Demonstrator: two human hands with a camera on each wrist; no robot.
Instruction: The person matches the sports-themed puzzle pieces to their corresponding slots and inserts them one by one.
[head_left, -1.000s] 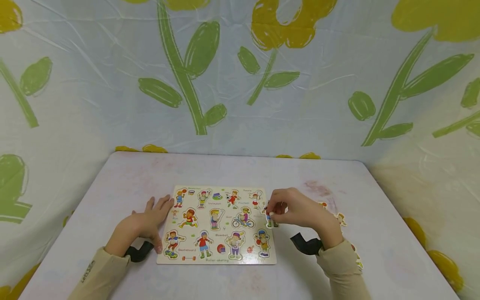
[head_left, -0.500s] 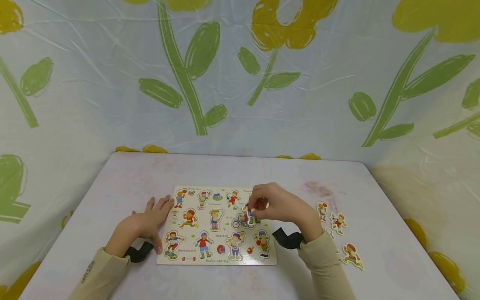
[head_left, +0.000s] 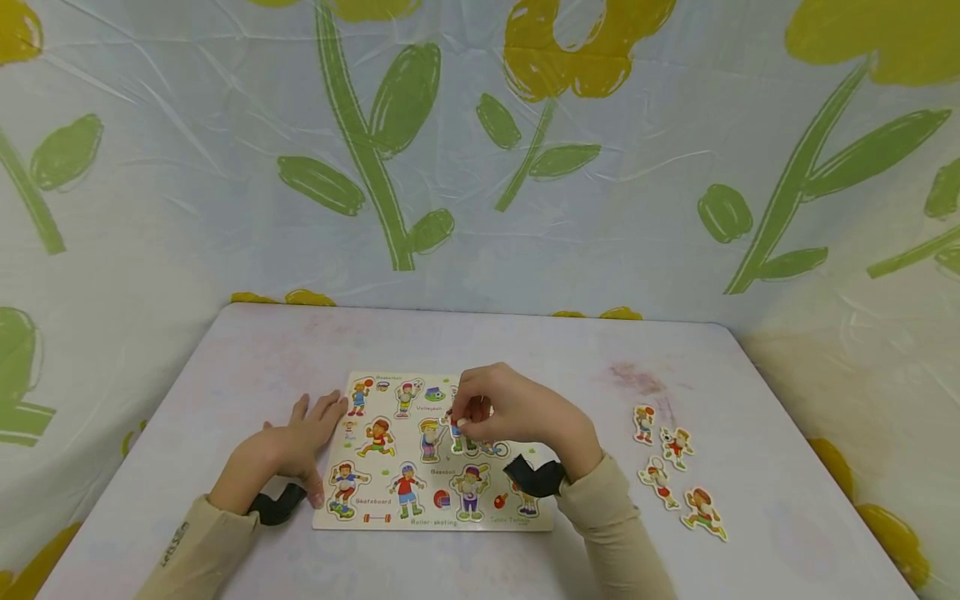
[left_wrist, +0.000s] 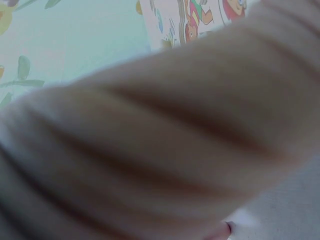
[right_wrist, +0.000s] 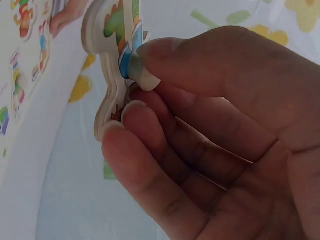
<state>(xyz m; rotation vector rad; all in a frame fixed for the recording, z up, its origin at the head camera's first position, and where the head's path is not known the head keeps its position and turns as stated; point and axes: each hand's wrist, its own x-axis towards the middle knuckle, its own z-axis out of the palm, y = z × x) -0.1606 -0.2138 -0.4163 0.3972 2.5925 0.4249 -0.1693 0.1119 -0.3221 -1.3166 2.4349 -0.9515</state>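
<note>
A flat wooden puzzle board (head_left: pixel 382 463) printed with sports figures lies on the table in the head view. My left hand (head_left: pixel 288 454) rests at its left edge, fingers spread. Above the board's middle right, my right hand (head_left: pixel 517 408) pinches a figure-shaped puzzle piece (head_left: pixel 455 435) between thumb and fingers. The right wrist view shows that piece's pale wooden edge and green and blue print up close, with the thumb on its printed face. The right hand hides part of the board's right side. In the left wrist view a blurred forearm or sleeve covers most of the frame.
Several loose puzzle pieces lie right of the board, among them a runner (head_left: pixel 703 512), a racket player (head_left: pixel 658 483), a football player (head_left: pixel 677 448) and a basketball player (head_left: pixel 643 423). A flower-printed cloth (head_left: pixel 465 250) hangs behind the table.
My right hand has moved left over the board, carrying the puzzle piece from its right edge towards the middle. The loose pieces have come into full view. My left hand has stayed put.
</note>
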